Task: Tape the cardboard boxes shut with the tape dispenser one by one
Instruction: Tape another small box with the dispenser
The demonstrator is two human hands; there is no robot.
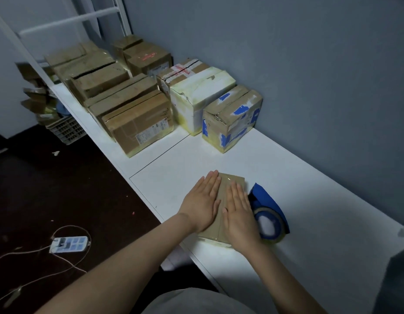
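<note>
Closed brown box [230,184] beside blue dispenser [267,207]

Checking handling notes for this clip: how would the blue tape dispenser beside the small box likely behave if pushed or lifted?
The tape dispenser looks like rigid plastic, so it should lift stiffly. It lies on the smooth white table, so a push would probably slide it. Its tape roll sits in the frame, so rolling away seems unlikely.
</note>
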